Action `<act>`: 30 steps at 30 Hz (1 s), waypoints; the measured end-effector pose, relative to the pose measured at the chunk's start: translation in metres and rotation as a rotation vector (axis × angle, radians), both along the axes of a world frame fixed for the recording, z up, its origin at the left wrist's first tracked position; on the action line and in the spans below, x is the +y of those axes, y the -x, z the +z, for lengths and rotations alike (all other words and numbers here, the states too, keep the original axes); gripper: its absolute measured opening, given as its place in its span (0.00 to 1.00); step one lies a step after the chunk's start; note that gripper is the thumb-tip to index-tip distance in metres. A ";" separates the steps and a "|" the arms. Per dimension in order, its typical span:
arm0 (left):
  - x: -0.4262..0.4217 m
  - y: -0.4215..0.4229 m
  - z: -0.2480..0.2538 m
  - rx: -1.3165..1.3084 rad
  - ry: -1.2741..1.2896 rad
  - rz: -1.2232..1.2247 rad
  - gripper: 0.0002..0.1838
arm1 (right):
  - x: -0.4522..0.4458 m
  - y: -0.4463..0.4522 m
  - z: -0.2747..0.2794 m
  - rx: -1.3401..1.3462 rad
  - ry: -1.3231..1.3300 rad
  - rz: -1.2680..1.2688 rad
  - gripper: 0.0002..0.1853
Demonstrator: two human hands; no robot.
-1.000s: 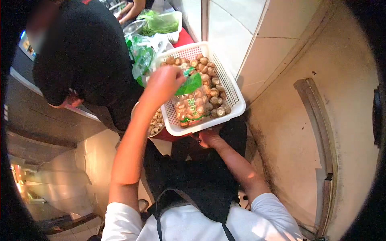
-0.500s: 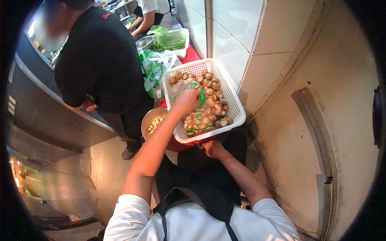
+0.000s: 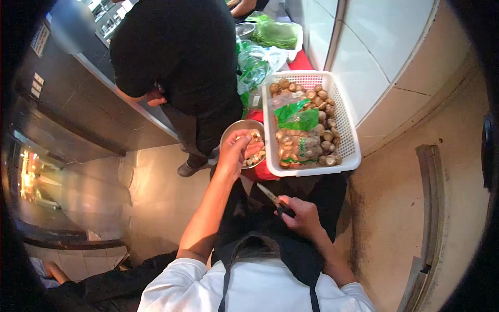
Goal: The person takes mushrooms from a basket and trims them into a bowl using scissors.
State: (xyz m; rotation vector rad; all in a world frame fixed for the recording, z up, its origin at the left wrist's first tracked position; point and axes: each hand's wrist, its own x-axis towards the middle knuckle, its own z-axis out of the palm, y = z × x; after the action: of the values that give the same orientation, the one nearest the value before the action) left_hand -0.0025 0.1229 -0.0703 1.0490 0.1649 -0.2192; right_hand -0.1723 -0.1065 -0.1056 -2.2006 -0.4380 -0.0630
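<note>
My left hand is over a metal bowl that holds pale cut mushroom pieces. Its fingers are apart, and I see nothing held in them. In my right hand is a pair of scissors with dark handles, its blades pointing up and left above my lap. A white perforated basket stands just beyond, full of brown mushrooms. On top of them lies a clear plastic bag with green print, mushrooms showing through its lower part.
A person in black stands at the left, beside the bowl. Behind my basket are crumpled plastic bags and another white basket with green vegetables. A tiled wall runs close on the right. Another person's arm shows at the back.
My left hand has left the bag in the basket and moved to the bowl. My right hand has come back from the basket's front edge, the scissors now visible. The view has shifted.
</note>
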 end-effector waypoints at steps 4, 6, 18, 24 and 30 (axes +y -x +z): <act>0.010 0.019 -0.005 0.000 -0.211 0.078 0.19 | 0.036 -0.023 0.035 -0.069 -0.153 -0.137 0.23; 0.010 0.025 -0.005 0.008 -0.166 0.092 0.22 | 0.048 -0.034 0.036 -0.130 -0.139 -0.179 0.22; 0.030 0.039 -0.025 -0.053 -0.156 0.195 0.19 | 0.083 -0.051 0.033 -0.139 0.129 -0.225 0.28; 0.031 0.043 -0.027 -0.052 -0.218 0.168 0.16 | 0.090 -0.056 0.032 -0.181 0.226 -0.240 0.27; 0.034 0.045 -0.045 -0.114 -0.175 0.195 0.15 | 0.091 -0.059 0.025 -0.157 0.242 -0.197 0.25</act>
State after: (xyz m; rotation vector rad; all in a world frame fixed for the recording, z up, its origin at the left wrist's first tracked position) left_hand -0.0470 0.1571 -0.1154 1.2081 0.1841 0.0327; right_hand -0.1135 -0.0159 -0.0810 -2.4829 -0.3272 -0.3056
